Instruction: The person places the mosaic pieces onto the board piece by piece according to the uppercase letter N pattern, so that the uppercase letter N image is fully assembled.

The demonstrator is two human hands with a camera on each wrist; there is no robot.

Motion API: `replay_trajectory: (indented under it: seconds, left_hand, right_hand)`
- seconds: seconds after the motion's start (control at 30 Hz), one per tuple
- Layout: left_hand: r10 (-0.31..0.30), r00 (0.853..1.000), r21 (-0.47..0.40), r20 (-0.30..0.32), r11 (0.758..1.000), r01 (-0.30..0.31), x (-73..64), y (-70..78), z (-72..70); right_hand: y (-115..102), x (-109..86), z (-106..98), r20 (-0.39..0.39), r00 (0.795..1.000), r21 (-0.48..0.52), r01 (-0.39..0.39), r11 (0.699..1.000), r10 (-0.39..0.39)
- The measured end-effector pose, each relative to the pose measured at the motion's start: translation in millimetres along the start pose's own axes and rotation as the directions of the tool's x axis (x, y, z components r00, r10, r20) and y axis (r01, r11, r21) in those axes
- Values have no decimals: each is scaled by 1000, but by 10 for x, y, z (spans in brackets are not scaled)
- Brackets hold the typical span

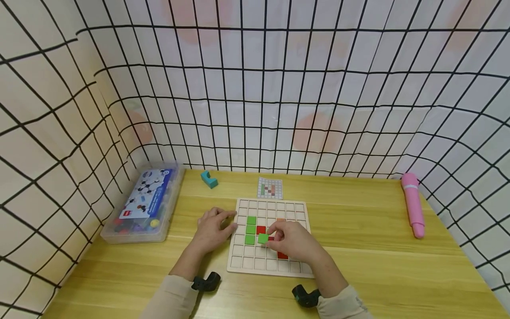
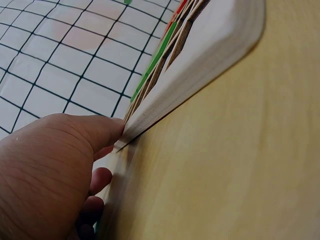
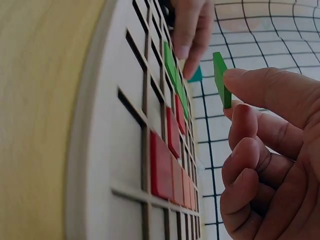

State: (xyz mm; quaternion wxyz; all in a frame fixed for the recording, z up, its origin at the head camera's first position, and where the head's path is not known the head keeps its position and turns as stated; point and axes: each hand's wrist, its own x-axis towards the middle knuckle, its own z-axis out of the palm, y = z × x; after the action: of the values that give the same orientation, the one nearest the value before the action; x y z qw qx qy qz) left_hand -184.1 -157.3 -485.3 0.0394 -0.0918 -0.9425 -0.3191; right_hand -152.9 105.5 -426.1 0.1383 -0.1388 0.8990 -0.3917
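Observation:
My right hand (image 1: 296,241) pinches a thin green square tile (image 3: 221,82) between thumb and finger. The tile is raised above a pale wooden grid board (image 1: 248,262), apart from it in the right wrist view. On the board lie a column of green tiles (image 1: 250,229), some red tiles (image 3: 162,167) and, beside them, orange tiles (image 3: 186,187); my right hand partly hides these in the head view. At the board's left edge rests my left hand (image 1: 213,228), its thumb (image 2: 107,131) touching the rim and its other fingers loosely bent.
Behind the board lies a small printed grid card (image 1: 270,188) with coloured squares. A teal angled block (image 1: 209,179) is at the back left, near a clear plastic box (image 1: 171,208) of coloured parts. A pink pen-shaped object (image 1: 413,206) lies far right. Black wire mesh (image 1: 275,102) surrounds the table.

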Motion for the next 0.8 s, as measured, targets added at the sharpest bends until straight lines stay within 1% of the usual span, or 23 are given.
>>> replay_trajectory:
  seconds: [0.07,0.27,0.37,0.53,0.8]
  left_hand:
    - [1,1000,1,-1,1000,-1,-2,4,-3]
    - [-2,1000,1,-6,1000,2,-2,14,-9]
    - [-5,1000,2,-6,1000,5,-1,15,-10]
    - [-5,1000,0,-3,1000,5,0,12,-8]
    - [-3,1000,-1,-5,1000,3,2,18,-4]
  right_hand:
    - [-20,8,33,15,1000,-14,6,1000,-5]
    - [-51,45,147,51,997,-53,64,997,-61]
    - [-66,66,210,63,996,-90,65,994,-59]
    - [-114,76,292,53,998,-147,49,988,-42]
    - [-160,66,351,44,998,-164,60,985,-54]
